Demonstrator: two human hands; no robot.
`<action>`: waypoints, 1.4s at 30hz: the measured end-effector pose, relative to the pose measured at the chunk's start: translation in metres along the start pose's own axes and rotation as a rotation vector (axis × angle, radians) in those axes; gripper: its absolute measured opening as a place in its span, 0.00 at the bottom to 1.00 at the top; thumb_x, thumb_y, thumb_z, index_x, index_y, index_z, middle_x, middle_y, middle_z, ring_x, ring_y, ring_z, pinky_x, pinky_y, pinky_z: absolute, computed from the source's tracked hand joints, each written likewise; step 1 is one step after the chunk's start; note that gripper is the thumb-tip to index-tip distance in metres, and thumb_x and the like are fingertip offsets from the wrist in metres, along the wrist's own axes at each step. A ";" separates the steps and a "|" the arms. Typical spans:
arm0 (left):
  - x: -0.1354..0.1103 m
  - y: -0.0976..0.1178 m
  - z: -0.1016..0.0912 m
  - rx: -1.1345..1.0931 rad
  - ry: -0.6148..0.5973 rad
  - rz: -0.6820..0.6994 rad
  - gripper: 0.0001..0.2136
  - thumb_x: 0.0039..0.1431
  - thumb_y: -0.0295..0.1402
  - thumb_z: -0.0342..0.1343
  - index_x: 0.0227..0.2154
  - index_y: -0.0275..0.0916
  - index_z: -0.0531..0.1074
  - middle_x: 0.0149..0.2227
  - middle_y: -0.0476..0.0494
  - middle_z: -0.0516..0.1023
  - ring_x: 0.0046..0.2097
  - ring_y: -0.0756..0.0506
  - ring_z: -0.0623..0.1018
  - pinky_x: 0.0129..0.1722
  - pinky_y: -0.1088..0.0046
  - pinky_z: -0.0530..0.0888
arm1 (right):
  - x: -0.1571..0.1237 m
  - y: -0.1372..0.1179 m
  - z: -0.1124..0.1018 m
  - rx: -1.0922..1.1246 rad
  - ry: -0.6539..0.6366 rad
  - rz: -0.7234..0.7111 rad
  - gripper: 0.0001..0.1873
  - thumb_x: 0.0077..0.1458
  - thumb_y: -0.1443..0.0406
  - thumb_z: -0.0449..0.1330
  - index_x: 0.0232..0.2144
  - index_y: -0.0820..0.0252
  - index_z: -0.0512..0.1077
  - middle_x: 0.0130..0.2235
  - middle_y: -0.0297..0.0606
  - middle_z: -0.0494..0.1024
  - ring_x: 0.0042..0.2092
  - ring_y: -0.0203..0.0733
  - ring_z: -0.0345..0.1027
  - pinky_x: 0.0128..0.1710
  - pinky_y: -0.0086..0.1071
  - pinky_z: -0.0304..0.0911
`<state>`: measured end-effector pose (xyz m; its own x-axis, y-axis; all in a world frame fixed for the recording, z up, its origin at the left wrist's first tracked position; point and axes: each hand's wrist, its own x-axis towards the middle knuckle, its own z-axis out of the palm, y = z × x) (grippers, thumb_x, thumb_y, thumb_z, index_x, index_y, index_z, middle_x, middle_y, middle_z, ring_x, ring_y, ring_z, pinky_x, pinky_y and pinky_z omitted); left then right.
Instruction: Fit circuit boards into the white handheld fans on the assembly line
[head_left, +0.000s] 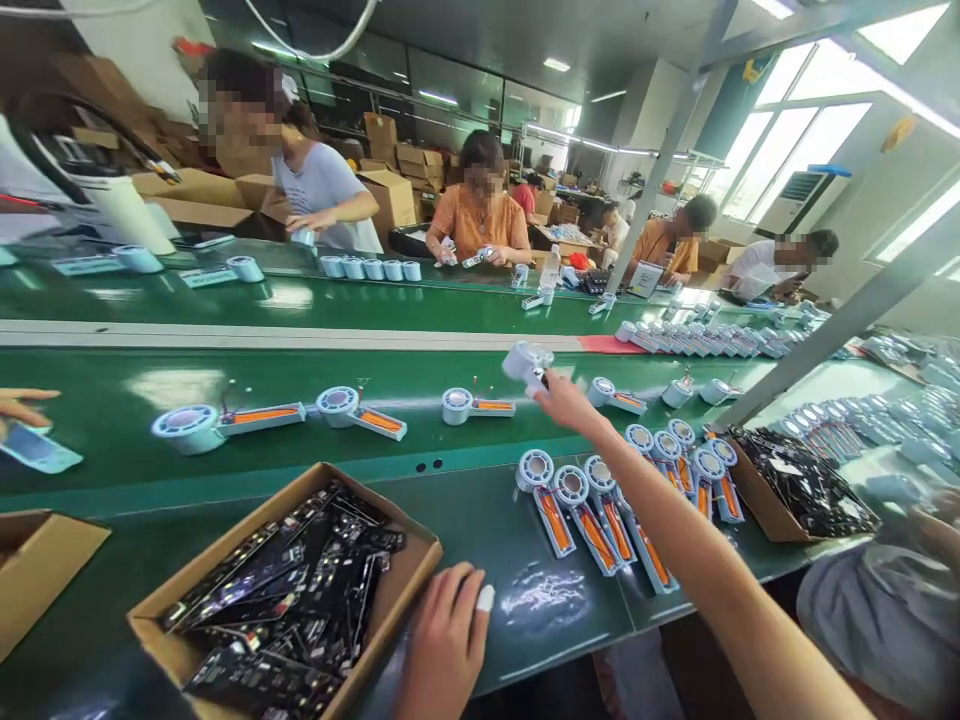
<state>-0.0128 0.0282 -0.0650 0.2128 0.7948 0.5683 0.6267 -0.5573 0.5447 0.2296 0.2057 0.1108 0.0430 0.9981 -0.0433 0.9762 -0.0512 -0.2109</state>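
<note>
Right hand – fingers closed on a blurred pale fan part, above green belt. Left hand – fingers loosely open, beside cardboard box holding jumbled black circuit boards. Farther box, far right, heaped with dark boards.

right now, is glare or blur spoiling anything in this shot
In the head view, the pale part at the right hand is blurred; glare whitens patches of the near green belt and of the bench beside the left hand; the upper-right windows look washed out.
</note>
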 end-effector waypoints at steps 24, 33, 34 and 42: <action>-0.007 -0.001 0.020 -0.033 -0.089 -0.112 0.13 0.55 0.19 0.45 0.35 0.41 0.72 0.41 0.40 0.76 0.44 0.41 0.77 0.44 0.65 0.75 | 0.095 -0.161 0.103 -0.097 -0.273 -0.481 0.21 0.62 0.51 0.62 0.47 0.61 0.75 0.49 0.46 0.76 0.50 0.50 0.71 0.47 0.39 0.69; -0.004 0.010 0.013 0.038 -0.170 -0.176 0.17 0.52 0.16 0.46 0.37 0.41 0.72 0.45 0.41 0.76 0.48 0.41 0.76 0.49 0.63 0.74 | 0.148 -0.234 0.112 -0.021 -0.176 -0.377 0.19 0.65 0.59 0.60 0.55 0.60 0.69 0.55 0.44 0.72 0.51 0.47 0.72 0.49 0.46 0.71; -0.004 0.009 0.015 0.038 -0.157 -0.182 0.17 0.50 0.15 0.46 0.37 0.41 0.72 0.45 0.41 0.76 0.48 0.41 0.76 0.49 0.64 0.74 | 0.153 -0.239 0.111 -0.009 -0.181 -0.401 0.19 0.65 0.59 0.60 0.55 0.60 0.69 0.55 0.44 0.72 0.51 0.47 0.72 0.49 0.46 0.71; -0.007 -0.005 0.025 0.085 -0.083 -0.117 0.16 0.44 0.18 0.50 0.35 0.41 0.73 0.40 0.42 0.78 0.42 0.42 0.77 0.45 0.66 0.76 | 0.166 -0.289 0.113 0.065 -0.365 -0.516 0.18 0.66 0.59 0.60 0.54 0.61 0.70 0.54 0.43 0.73 0.50 0.47 0.72 0.48 0.45 0.71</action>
<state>0.0011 0.0312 -0.0872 0.1935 0.8723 0.4491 0.7112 -0.4400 0.5482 -0.0690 0.3828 0.0546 -0.5160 0.8201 -0.2475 0.8365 0.4201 -0.3518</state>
